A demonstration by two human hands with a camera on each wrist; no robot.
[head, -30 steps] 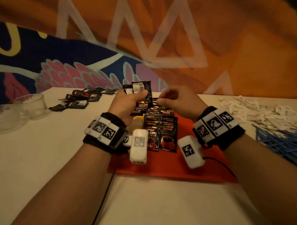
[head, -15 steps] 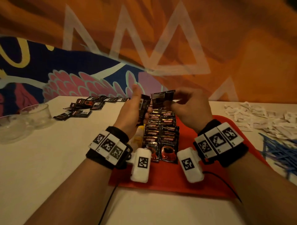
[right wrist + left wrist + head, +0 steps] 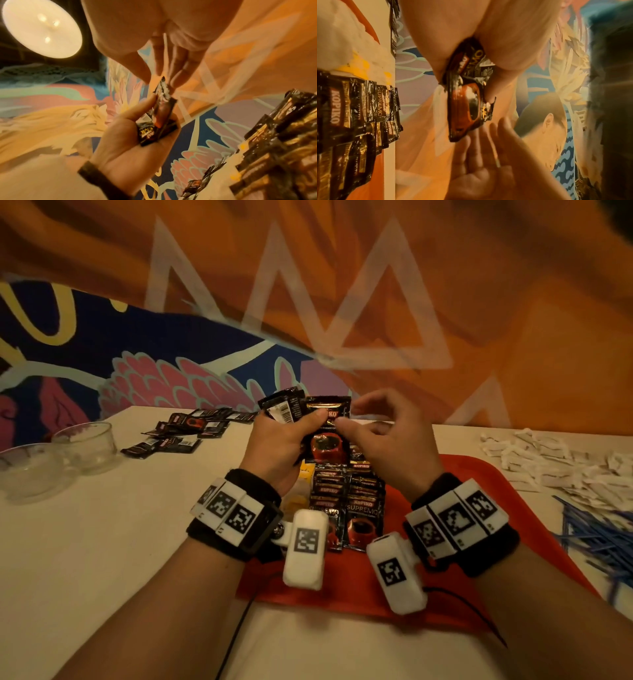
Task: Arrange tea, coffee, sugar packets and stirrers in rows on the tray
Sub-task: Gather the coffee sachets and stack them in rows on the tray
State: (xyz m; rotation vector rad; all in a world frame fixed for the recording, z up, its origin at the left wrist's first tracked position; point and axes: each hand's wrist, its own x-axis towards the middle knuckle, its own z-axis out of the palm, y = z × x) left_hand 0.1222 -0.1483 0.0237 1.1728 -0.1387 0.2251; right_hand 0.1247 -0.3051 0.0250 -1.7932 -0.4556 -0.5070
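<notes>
My left hand (image 3: 306,419) grips a small stack of black coffee packets (image 3: 327,441) upright above the far end of the red tray (image 3: 486,477). My right hand (image 3: 349,416) pinches the top edge of the front packet, thumb on its face. The right wrist view shows the packet stack (image 3: 157,121) in the left palm, its tip between my right thumb and fingers (image 3: 180,75). On the tray lie two overlapping rows of coffee packets (image 3: 346,501). Yellow tea packets (image 3: 301,477) lie left of them, mostly hidden by my left wrist.
Loose coffee packets (image 3: 191,428) lie on the white table at the far left. Two glass bowls (image 3: 85,443) stand near the left edge. A heap of white sugar packets (image 3: 548,460) and blue stirrers (image 3: 599,535) lie right of the tray.
The packet my right hand held flat half a second ago now stands upright against the front of the stack in my left hand. Both hands stayed above the tray's far end.
</notes>
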